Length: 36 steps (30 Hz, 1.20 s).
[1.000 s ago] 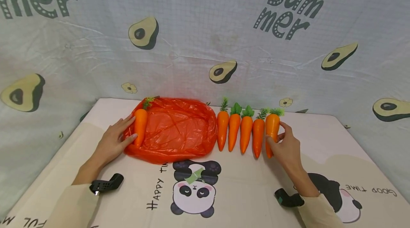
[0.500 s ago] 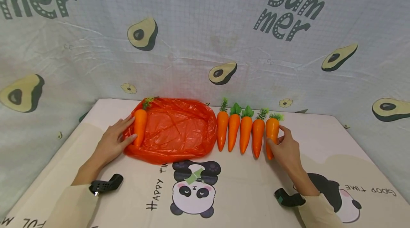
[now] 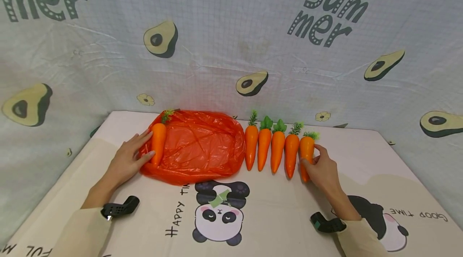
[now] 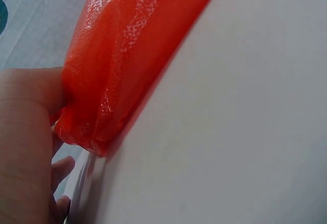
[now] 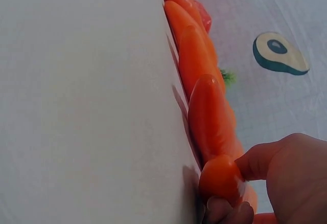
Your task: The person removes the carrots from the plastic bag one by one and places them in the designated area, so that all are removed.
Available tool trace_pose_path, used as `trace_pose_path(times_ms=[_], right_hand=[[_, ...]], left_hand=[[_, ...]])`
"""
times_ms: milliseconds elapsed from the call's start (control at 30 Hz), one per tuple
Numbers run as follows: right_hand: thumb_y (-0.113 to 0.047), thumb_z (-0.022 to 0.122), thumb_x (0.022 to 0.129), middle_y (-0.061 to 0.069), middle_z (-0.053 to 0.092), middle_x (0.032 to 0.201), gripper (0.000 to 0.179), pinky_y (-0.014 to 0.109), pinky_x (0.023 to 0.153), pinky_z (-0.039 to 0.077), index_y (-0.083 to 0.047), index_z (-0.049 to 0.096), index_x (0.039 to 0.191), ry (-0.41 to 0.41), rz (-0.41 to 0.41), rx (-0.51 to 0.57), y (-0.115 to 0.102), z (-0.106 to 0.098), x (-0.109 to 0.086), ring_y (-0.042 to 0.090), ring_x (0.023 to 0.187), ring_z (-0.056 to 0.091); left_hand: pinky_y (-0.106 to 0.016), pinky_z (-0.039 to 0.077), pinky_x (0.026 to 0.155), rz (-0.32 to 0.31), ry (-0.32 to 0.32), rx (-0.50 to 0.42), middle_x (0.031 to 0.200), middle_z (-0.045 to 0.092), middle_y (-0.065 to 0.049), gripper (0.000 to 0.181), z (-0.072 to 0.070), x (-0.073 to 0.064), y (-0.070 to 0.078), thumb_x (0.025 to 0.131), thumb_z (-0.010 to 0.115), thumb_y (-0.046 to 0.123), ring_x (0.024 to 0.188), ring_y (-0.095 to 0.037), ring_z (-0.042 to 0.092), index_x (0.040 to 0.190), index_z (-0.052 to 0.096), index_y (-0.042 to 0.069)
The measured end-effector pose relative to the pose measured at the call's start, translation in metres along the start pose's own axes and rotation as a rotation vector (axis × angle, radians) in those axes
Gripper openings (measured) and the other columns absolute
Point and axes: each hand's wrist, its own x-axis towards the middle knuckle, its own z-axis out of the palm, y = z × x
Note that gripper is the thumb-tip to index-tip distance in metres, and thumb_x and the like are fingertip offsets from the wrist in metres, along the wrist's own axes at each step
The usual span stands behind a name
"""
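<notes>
A red plastic bag [image 3: 199,148] lies spread with a raised rim, and one orange carrot [image 3: 158,143] with a green top is inside along its left side. My left hand [image 3: 126,156] holds the bag's left rim beside that carrot; in the left wrist view the thumb [image 4: 43,88] lies against the red plastic. To the bag's right, several carrots [image 3: 277,150] lie side by side, tops away from me. My right hand [image 3: 323,168] pinches the rightmost carrot [image 3: 307,148] between thumb and fingers. The right wrist view shows its rounded tip [image 5: 222,180] at the fingers.
The table [image 3: 278,217] has a pale cover printed with pandas and lettering. Behind it hangs a light curtain [image 3: 209,56] with avocado prints. Each wrist wears a black device, such as the left one [image 3: 121,207].
My right hand has drawn the rightmost carrot slightly toward me, its top now lower in the head view. The left hand, the bag and the other carrots stay where they were.
</notes>
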Motion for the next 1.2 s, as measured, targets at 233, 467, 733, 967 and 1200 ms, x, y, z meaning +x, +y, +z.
trace_pose_path(times_ms=[233, 467, 733, 967, 1200], right_hand=[[-0.026, 0.06, 0.088, 0.015, 0.055, 0.084, 0.068, 0.027, 0.05, 0.045, 0.007, 0.032, 0.14, -0.001, -0.01, -0.012, 0.0007, 0.0001, 0.0005, 0.023, 0.062, 0.05], [-0.027, 0.061, 0.089, 0.015, 0.057, 0.084, 0.067, 0.027, 0.051, 0.045, 0.007, 0.033, 0.14, 0.0, -0.012, -0.013, 0.0015, 0.0003, 0.0004, 0.023, 0.063, 0.051], [-0.03, 0.06, 0.09, 0.015, 0.056, 0.083, 0.067, 0.027, 0.052, 0.044, 0.006, 0.034, 0.14, 0.008, -0.019, -0.026, 0.0018, 0.0013, 0.0004, 0.024, 0.065, 0.051], [-0.031, 0.061, 0.091, 0.017, 0.057, 0.085, 0.067, 0.028, 0.052, 0.044, 0.007, 0.034, 0.14, 0.015, -0.009, -0.025, 0.0016, 0.0016, -0.0018, 0.025, 0.066, 0.052], [-0.029, 0.061, 0.091, 0.016, 0.056, 0.084, 0.067, 0.027, 0.053, 0.044, 0.008, 0.034, 0.14, 0.033, -0.002, -0.025, 0.002, 0.003, -0.0021, 0.024, 0.065, 0.049]], left_hand=[[-0.067, 0.012, 0.107, 0.0, 0.0, 0.001, 0.149, 0.031, -0.025, 0.066, -0.0003, 0.0003, 0.0005, 0.092, 0.06, 0.034, 0.134, -0.049, 0.024, 0.145, 0.037, 0.002], [-0.068, 0.013, 0.107, 0.008, 0.004, 0.0, 0.149, 0.031, -0.025, 0.066, 0.0003, 0.0001, -0.0003, 0.092, 0.061, 0.033, 0.134, -0.05, 0.025, 0.145, 0.038, 0.002], [-0.068, 0.013, 0.107, 0.009, 0.007, 0.003, 0.149, 0.032, -0.025, 0.066, 0.0004, 0.0002, -0.0007, 0.091, 0.061, 0.033, 0.134, -0.049, 0.025, 0.145, 0.038, 0.003], [-0.068, 0.013, 0.107, 0.007, 0.008, 0.01, 0.149, 0.031, -0.025, 0.067, 0.0013, 0.0005, -0.0015, 0.091, 0.061, 0.034, 0.134, -0.049, 0.025, 0.145, 0.037, 0.003], [-0.067, 0.012, 0.107, 0.003, 0.003, 0.01, 0.149, 0.031, -0.025, 0.067, 0.0021, 0.0008, -0.002, 0.092, 0.061, 0.035, 0.134, -0.049, 0.024, 0.145, 0.037, 0.002]])
